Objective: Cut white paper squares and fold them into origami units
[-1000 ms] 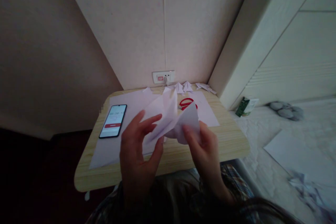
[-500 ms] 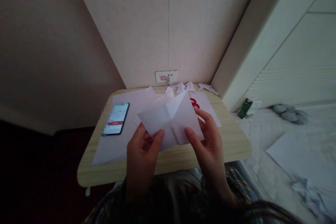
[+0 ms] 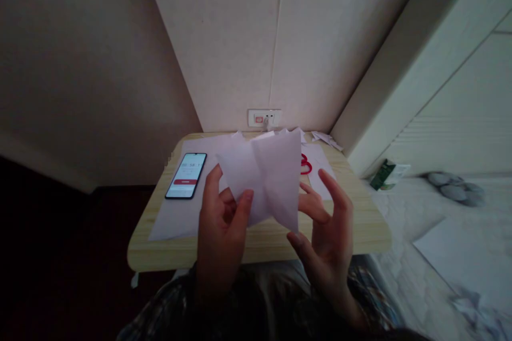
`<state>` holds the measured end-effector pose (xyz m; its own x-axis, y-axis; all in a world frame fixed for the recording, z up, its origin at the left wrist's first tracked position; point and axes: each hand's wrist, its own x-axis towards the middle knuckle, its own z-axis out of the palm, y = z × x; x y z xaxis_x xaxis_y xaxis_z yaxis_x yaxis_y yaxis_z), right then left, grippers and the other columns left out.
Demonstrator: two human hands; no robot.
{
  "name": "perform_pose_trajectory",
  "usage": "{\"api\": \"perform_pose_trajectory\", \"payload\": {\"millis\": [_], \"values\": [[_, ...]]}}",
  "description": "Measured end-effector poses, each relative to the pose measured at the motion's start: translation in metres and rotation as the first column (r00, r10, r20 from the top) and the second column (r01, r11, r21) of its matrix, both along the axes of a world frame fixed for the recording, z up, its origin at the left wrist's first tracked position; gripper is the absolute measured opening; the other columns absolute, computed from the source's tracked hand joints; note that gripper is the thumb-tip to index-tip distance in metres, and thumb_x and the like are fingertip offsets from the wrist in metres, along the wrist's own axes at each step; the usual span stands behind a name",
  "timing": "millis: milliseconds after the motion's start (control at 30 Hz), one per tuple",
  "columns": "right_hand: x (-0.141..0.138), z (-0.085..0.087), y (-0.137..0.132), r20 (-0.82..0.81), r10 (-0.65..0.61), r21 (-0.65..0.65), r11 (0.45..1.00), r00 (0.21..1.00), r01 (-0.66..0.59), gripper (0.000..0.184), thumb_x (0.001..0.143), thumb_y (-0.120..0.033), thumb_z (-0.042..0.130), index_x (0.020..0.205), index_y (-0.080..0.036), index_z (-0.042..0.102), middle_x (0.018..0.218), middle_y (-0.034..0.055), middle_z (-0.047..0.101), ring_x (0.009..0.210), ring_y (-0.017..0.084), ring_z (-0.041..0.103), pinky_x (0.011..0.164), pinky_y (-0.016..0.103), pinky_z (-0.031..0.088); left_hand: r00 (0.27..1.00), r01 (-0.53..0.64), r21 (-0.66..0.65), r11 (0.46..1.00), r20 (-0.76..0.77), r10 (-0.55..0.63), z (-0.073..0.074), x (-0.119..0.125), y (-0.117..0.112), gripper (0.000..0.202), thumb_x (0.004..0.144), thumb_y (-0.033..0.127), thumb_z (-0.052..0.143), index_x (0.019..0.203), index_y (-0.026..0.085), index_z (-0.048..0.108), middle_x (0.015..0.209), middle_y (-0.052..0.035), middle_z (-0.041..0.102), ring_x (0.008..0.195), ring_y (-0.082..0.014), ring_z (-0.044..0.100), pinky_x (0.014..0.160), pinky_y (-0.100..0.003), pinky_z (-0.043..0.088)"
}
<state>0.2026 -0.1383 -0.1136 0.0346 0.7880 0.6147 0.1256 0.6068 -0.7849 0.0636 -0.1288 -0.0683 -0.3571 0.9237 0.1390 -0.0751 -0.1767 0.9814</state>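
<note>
A creased white sheet of paper (image 3: 266,178) is held up above the front of the small table. My left hand (image 3: 224,218) pinches its lower left part, the thumb lying on the near face. At the paper's right edge, my right hand (image 3: 326,232) has its fingers spread apart, with the thumb tip close to the lower right corner; whether it touches is hard to tell. Behind the paper, red scissor handles (image 3: 306,164) show, the rest of the scissors being hidden.
On the wooden table (image 3: 360,224) a phone (image 3: 186,176) with a lit screen lies on a large white sheet (image 3: 172,224). Folded paper pieces (image 3: 327,140) sit along the back, below a wall socket (image 3: 264,118). On the bed at right are a green-white carton (image 3: 389,176), grey slippers (image 3: 456,187) and paper (image 3: 452,250).
My right hand has loosened from the paper and its fingers have spread. The paper has turned, its upper flap no longer showing as a separate triangle. The whole view has shifted slightly.
</note>
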Motion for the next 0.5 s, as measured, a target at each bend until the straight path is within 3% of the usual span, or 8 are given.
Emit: {"api": "perform_pose_trajectory", "payload": {"millis": [100,200,267,367,500], "values": [[-0.008,-0.004,0.003,-0.027,-0.056,0.064,0.996,0.998,0.058,0.066,0.089,-0.022,0.073,0.145,-0.036,0.043,0.113,0.0012,0.075,0.114,0.023,0.069,0.107,0.045,0.050,0.998,-0.059,0.015,0.998,-0.010,0.060,-0.001,0.005,0.000,0.043,0.081,0.028,0.071,0.119,0.018,0.052,0.083,-0.0054,0.079,0.075,-0.0240,0.078,0.062,-0.028,0.061],[-0.011,-0.008,0.007,0.016,-0.206,0.104,0.974,0.978,0.203,0.039,0.086,-0.018,0.074,0.121,-0.030,0.061,0.108,0.0028,0.073,0.105,0.022,0.071,0.098,0.042,0.055,0.999,-0.043,0.026,0.999,0.003,0.043,-0.002,0.008,-0.003,0.036,0.085,0.031,0.067,0.116,0.020,0.053,0.084,-0.0053,0.078,0.077,-0.0241,0.077,0.062,-0.029,0.060],[-0.013,-0.009,0.009,0.013,-0.288,0.109,0.952,0.958,0.285,0.026,0.087,-0.017,0.074,0.109,-0.026,0.064,0.102,0.0029,0.072,0.098,0.020,0.071,0.089,0.036,0.058,1.000,-0.013,0.025,1.000,0.013,0.013,-0.003,0.010,-0.005,0.035,0.087,0.031,0.064,0.118,0.020,0.052,0.087,-0.0057,0.077,0.080,-0.0241,0.077,0.067,-0.030,0.060],[-0.014,-0.010,0.010,-0.010,-0.351,0.043,0.935,0.936,0.351,0.023,0.086,-0.018,0.075,0.106,-0.023,0.065,0.096,0.0032,0.072,0.091,0.019,0.070,0.079,0.032,0.059,0.999,0.043,0.033,0.999,0.002,-0.043,-0.006,0.013,-0.007,0.035,0.091,0.028,0.061,0.123,0.020,0.049,0.097,-0.0080,0.078,0.090,-0.0246,0.077,0.076,-0.032,0.061],[-0.016,-0.012,0.010,-0.027,-0.376,-0.086,0.924,0.926,0.372,0.025,0.085,-0.028,0.077,0.107,-0.023,0.068,0.097,0.0055,0.077,0.091,0.023,0.072,0.083,0.038,0.060,0.997,0.072,0.059,0.996,0.012,-0.072,-0.015,0.020,-0.007,0.041,0.092,0.023,0.061,0.130,0.019,0.046,0.103,-0.0104,0.078,0.095,-0.0253,0.077,0.080,-0.033,0.063]]}}
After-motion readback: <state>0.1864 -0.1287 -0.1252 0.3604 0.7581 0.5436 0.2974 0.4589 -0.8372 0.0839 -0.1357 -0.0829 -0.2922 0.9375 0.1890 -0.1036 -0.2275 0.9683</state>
